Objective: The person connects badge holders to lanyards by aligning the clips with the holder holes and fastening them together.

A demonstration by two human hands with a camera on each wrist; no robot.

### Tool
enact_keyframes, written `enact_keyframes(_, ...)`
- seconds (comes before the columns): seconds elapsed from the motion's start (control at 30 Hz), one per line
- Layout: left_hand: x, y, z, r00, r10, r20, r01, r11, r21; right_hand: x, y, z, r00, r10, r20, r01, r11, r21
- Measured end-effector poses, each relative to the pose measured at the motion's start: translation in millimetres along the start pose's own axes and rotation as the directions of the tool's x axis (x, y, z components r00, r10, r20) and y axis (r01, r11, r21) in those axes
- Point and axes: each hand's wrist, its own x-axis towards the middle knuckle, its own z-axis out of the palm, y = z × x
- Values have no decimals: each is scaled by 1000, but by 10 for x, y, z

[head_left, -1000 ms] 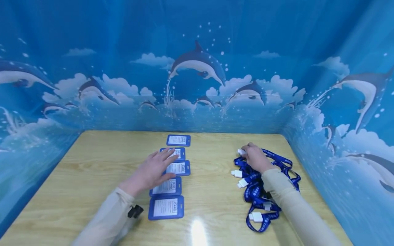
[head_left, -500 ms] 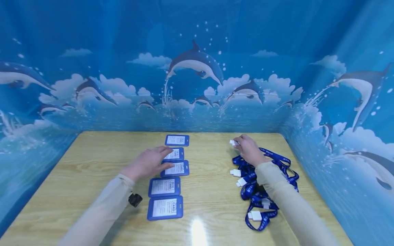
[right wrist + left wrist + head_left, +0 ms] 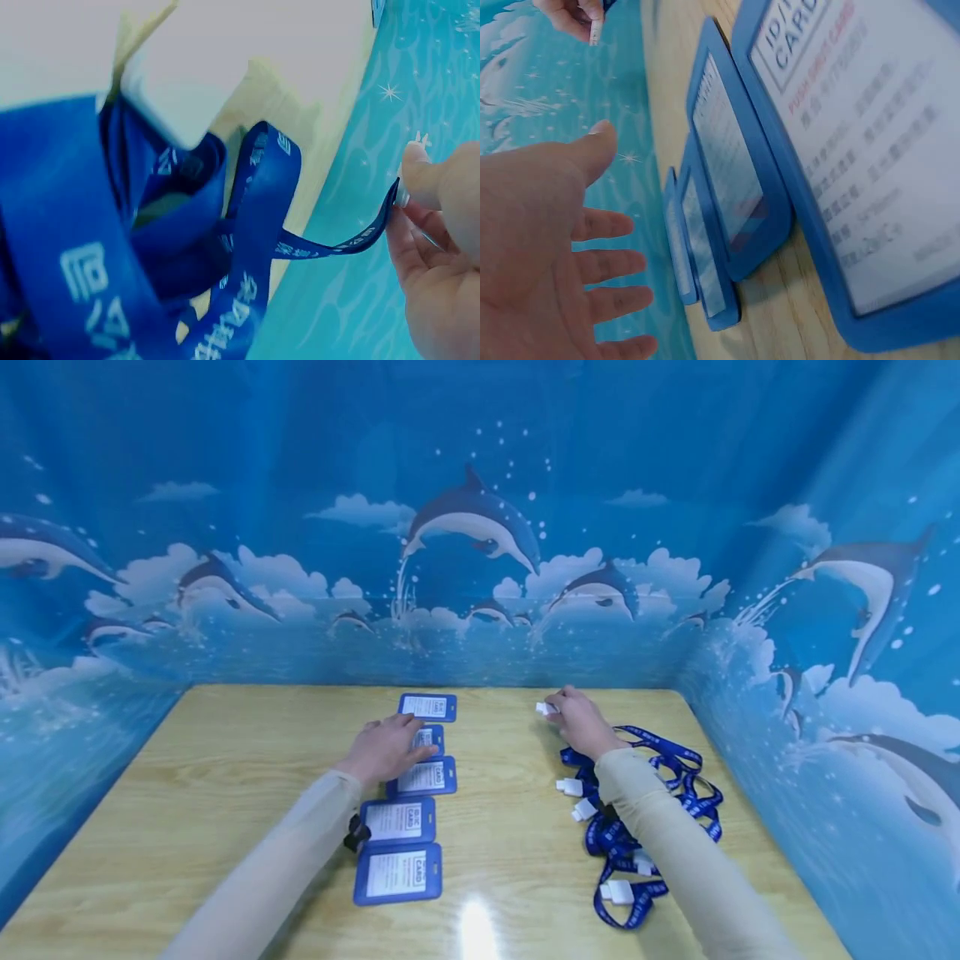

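My right hand (image 3: 581,722) pinches the white clip (image 3: 546,708) of a blue lanyard between thumb and fingers, held toward the far side of the table. In the right wrist view its printed strap (image 3: 337,247) runs from the fingers back into the lanyard pile. My left hand (image 3: 382,747) is over the column of blue card holders, fingers extended, nearest the second holder (image 3: 429,739) from the far end and partly covering it. In the left wrist view that palm (image 3: 525,247) holds nothing. Whether it touches a holder I cannot tell.
Several blue lanyards (image 3: 611,839) lie tangled at the right, white clips (image 3: 617,892) pointing left, partly under my right forearm. The farthest card holder (image 3: 427,707) lies near the back edge; the nearest one (image 3: 397,873) is at the front. A dolphin-print curtain (image 3: 480,643) encloses the wooden table (image 3: 225,760).
My right hand has moved left and slightly away from me, drawing the clip off the pile. My left hand drew back left, then reached right and forward again. The card holders stay put.
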Motion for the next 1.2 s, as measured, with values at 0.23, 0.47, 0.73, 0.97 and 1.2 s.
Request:
enact_keyframes(0.23,241,-33,77,999,-16,41,16,1000,-19,77,-51,77,1000,-10,17,9,1000,29)
enact_keyframes(0.47,333,-84,172,994,-58,92,64,996,-59,142,-112,151,999,16,33,-17,999,41)
enact_keyframes(0.73,337,-144,290,992,-100,81,104,993,-49,246,-199,255,999,-8,53,5,999,45)
enact_keyframes(0.97,345,-104,303,992,-95,87,97,995,-22,339,-275,348,996,-43,74,40,998,46)
enact_keyframes(1.2,316,-83,282,991,-93,95,93,996,-3,402,-339,411,994,-37,100,34,999,34)
